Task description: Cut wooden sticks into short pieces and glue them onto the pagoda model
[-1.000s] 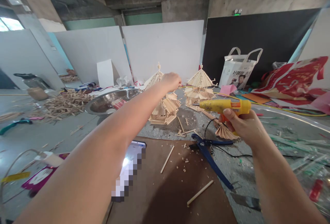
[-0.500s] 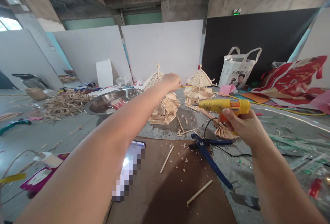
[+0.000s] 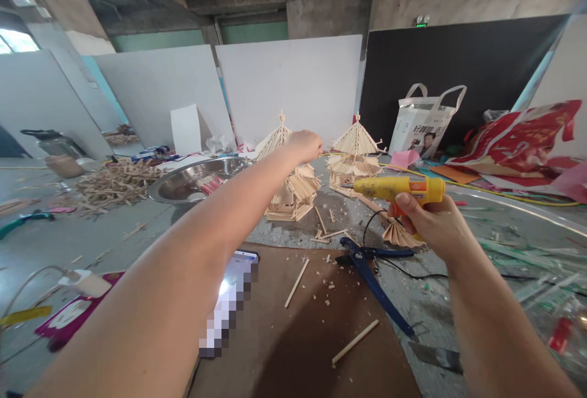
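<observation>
My right hand (image 3: 424, 217) is closed around the handle of a yellow glue gun (image 3: 389, 189), its nozzle pointing left. My left arm stretches forward, and my left hand (image 3: 306, 145) is closed at the roof of the nearer stick pagoda model (image 3: 296, 193); its fingertips are turned away, so whatever they pinch is hidden. The arm covers part of that model. A second stick pagoda (image 3: 355, 156) stands to its right, behind the glue gun's nozzle. Loose wooden sticks (image 3: 297, 283) and small chips lie on the brown board (image 3: 275, 337) below.
Blue-handled cutters (image 3: 378, 291) lie at the board's right edge, near a flat blade (image 3: 435, 356). A phone (image 3: 236, 300) rests under my left forearm. A steel bowl (image 3: 169, 187) and a stick pile (image 3: 112, 184) are at left. A white bag (image 3: 419, 123) stands behind.
</observation>
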### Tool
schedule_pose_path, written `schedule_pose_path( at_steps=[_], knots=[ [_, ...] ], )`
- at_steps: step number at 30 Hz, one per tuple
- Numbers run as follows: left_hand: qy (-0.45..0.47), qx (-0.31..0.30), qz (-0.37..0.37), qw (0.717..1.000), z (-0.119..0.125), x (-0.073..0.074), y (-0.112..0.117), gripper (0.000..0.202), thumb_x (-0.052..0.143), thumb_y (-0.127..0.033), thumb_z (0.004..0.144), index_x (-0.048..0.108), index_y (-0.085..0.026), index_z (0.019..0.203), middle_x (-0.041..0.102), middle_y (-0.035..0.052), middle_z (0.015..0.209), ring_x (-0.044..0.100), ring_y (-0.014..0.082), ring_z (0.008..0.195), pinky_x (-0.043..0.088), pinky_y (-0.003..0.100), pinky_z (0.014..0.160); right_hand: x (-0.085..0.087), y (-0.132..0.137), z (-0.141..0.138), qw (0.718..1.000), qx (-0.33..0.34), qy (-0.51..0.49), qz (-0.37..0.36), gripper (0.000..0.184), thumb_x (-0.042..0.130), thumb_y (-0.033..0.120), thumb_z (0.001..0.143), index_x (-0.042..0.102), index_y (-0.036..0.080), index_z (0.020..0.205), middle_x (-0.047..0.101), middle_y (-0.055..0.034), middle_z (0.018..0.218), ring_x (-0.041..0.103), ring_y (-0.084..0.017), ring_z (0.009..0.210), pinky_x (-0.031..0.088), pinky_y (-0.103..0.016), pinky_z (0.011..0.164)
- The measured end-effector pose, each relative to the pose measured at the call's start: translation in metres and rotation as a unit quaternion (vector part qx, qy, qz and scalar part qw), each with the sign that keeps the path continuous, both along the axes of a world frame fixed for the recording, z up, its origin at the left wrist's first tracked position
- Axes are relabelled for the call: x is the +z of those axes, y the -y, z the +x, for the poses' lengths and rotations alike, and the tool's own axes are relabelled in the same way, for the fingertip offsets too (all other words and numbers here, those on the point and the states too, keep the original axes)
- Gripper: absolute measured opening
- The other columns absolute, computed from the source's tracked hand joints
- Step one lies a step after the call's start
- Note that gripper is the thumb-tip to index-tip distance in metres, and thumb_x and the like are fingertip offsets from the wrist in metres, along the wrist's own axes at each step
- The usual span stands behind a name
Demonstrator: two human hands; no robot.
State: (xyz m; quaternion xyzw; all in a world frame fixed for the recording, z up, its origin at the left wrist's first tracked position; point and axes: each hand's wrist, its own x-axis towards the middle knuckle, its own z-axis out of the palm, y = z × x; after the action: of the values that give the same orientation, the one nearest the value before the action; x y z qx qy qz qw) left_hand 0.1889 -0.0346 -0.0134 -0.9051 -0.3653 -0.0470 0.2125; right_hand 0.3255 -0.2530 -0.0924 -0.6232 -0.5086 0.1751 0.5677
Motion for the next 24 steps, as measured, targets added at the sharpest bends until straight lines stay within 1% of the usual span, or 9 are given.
schedule_pose_path(
  at_steps=[3, 10, 15, 24],
  knots=[
    [0.005, 0.004, -0.007, 1.0, -0.0001, 0.0005, 0.001, 0.031, 0.039, -0.033, 0.075, 0.063, -0.019, 0.09, 0.061, 0.0081, 0.088, 0.052, 0.0183, 0.083, 0.037, 0.028, 0.069, -0.0005, 0.0001, -0.0001, 1.0, -0.001, -0.007, -0.004, 0.043, 0.052, 0.057, 0.062, 0.056, 0.015, 0.052, 0.038, 0.0036, 0.032, 0.033, -0.006, 0.028, 0.026, -0.019, 0.027],
    [0.004, 0.008, -0.006, 1.0, 0.0001, 0.0009, 0.0027, 0.033, 0.039, -0.033, 0.075, 0.063, -0.018, 0.091, 0.061, 0.0092, 0.087, 0.053, 0.0197, 0.082, 0.037, 0.029, 0.067, -0.0031, -0.0019, 0.0021, 1.0, 0.018, -0.013, 0.022, 0.041, 0.053, 0.054, 0.063, 0.056, 0.015, 0.052, 0.038, 0.0042, 0.032, 0.032, -0.005, 0.029, 0.024, -0.018, 0.027],
    [0.003, 0.0, 0.0, 1.0, 0.0005, 0.0004, 0.0017, 0.033, 0.039, -0.034, 0.074, 0.063, -0.017, 0.089, 0.062, 0.0096, 0.086, 0.054, 0.0201, 0.08, 0.038, 0.029, 0.064, -0.0016, -0.0014, 0.0012, 1.0, 0.01, -0.011, 0.009, 0.042, 0.053, 0.055, 0.062, 0.056, 0.015, 0.052, 0.038, 0.0041, 0.033, 0.032, -0.005, 0.03, 0.024, -0.018, 0.028],
    [0.002, -0.001, -0.004, 1.0, 0.0013, 0.0, -0.0012, 0.032, 0.039, -0.033, 0.073, 0.063, -0.019, 0.089, 0.062, 0.0088, 0.087, 0.054, 0.0195, 0.081, 0.038, 0.028, 0.066, -0.0002, -0.0011, -0.0004, 1.0, 0.013, -0.024, -0.004, 0.042, 0.053, 0.055, 0.061, 0.058, 0.015, 0.054, 0.037, 0.0043, 0.033, 0.033, -0.006, 0.029, 0.027, -0.019, 0.027]
  ],
)
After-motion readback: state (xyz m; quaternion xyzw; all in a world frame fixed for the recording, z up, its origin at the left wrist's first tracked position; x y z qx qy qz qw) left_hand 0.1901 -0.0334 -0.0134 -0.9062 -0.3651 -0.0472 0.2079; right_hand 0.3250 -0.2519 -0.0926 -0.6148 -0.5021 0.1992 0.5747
